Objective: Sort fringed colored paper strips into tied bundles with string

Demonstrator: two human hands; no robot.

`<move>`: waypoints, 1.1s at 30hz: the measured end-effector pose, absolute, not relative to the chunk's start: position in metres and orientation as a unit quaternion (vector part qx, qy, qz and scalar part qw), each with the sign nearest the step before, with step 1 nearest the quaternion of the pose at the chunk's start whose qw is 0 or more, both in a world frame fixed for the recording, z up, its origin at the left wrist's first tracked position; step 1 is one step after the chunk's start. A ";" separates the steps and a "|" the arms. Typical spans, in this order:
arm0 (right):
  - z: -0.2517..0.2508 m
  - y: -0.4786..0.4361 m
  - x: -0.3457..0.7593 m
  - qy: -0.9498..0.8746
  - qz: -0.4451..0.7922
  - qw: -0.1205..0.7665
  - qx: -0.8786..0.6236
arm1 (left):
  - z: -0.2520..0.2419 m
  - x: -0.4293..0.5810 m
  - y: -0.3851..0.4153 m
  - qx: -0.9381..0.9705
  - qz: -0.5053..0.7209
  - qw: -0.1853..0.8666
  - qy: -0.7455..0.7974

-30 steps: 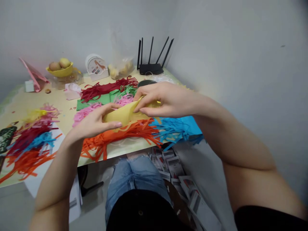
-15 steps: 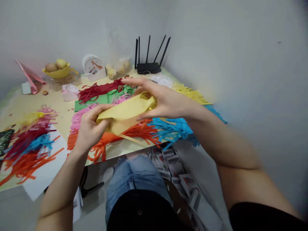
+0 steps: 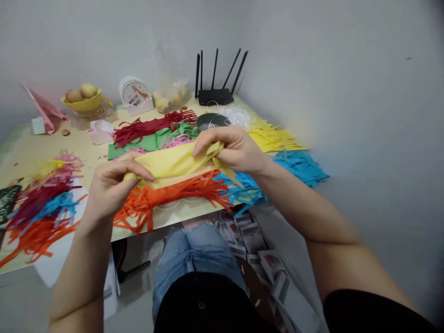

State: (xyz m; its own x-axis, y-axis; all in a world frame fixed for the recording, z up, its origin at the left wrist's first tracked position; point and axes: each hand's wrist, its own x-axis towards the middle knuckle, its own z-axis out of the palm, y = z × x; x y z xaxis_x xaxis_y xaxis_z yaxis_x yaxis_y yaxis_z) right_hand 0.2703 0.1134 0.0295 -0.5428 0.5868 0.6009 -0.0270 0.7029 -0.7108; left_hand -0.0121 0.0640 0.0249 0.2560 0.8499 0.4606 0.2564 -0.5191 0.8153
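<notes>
A strip of yellow tissue paper (image 3: 168,161) with cut fringe ends is stretched between my hands, above the table. My left hand (image 3: 113,182) pinches its left end. Fingers and thumb of my right hand (image 3: 231,148) are closed on the other end, where thin strips hang down. Below the yellow paper lies an orange fringed bundle (image 3: 180,187), with a blue fringed bundle (image 3: 241,185) to its right. Green paper (image 3: 138,147) and a dark red fringed bundle (image 3: 152,127) lie beyond the hands.
Yellow fringe (image 3: 272,136) and more blue fringe (image 3: 301,167) lie at the table's right edge. A black router (image 3: 215,96), a dark bowl (image 3: 212,121) and a yellow fruit bowl (image 3: 83,104) stand toward the back. Mixed fringe (image 3: 41,203) lies left.
The yellow paper has been drawn out flatter between my hands. My left hand has moved left and a little down; my right hand has closed from a spread shape onto the paper's end.
</notes>
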 end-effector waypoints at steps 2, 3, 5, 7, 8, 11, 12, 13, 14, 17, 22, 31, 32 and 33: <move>0.031 0.115 0.272 -0.814 0.352 0.427 -0.175 | 0.032 -0.012 0.062 0.744 0.470 0.302 0.366; 0.032 0.116 0.272 -0.819 0.355 0.414 -0.180 | 0.036 -0.012 0.061 0.754 0.461 0.296 0.363; 0.033 0.119 0.274 -0.825 0.361 0.391 -0.189 | 0.045 -0.013 0.057 0.774 0.432 0.279 0.368; 0.034 0.121 0.275 -0.829 0.374 0.377 -0.178 | 0.053 -0.013 0.053 0.802 0.388 0.266 0.367; 0.034 0.122 0.275 -0.829 0.382 0.373 -0.168 | 0.056 -0.013 0.051 0.815 0.367 0.265 0.363; 0.034 0.119 0.270 -0.828 0.385 0.374 -0.162 | 0.058 -0.011 0.048 0.816 0.352 0.271 0.370; 0.034 0.117 0.268 -0.829 0.375 0.378 -0.173 | 0.057 -0.009 0.048 0.802 0.362 0.273 0.388; 0.034 0.115 0.266 -0.830 0.362 0.381 -0.188 | 0.055 -0.007 0.049 0.786 0.372 0.275 0.411; 0.035 0.112 0.264 -0.831 0.349 0.383 -0.201 | 0.053 -0.006 0.050 0.774 0.372 0.276 0.433; 0.040 0.104 0.263 -0.838 0.318 0.378 -0.232 | 0.049 -0.003 0.055 0.764 0.346 0.273 0.472; 0.049 0.102 0.266 -0.849 0.292 0.332 -0.288 | 0.051 -0.005 0.060 0.779 0.333 0.249 0.470; 0.036 0.105 0.254 -0.822 0.320 0.360 -0.304 | 0.044 -0.006 0.054 0.752 0.373 0.242 0.486; 0.032 0.105 0.254 -0.806 0.340 0.386 -0.292 | 0.040 -0.007 0.053 0.729 0.398 0.255 0.495; 0.027 0.105 0.254 -0.793 0.360 0.406 -0.278 | 0.037 -0.008 0.052 0.704 0.421 0.275 0.501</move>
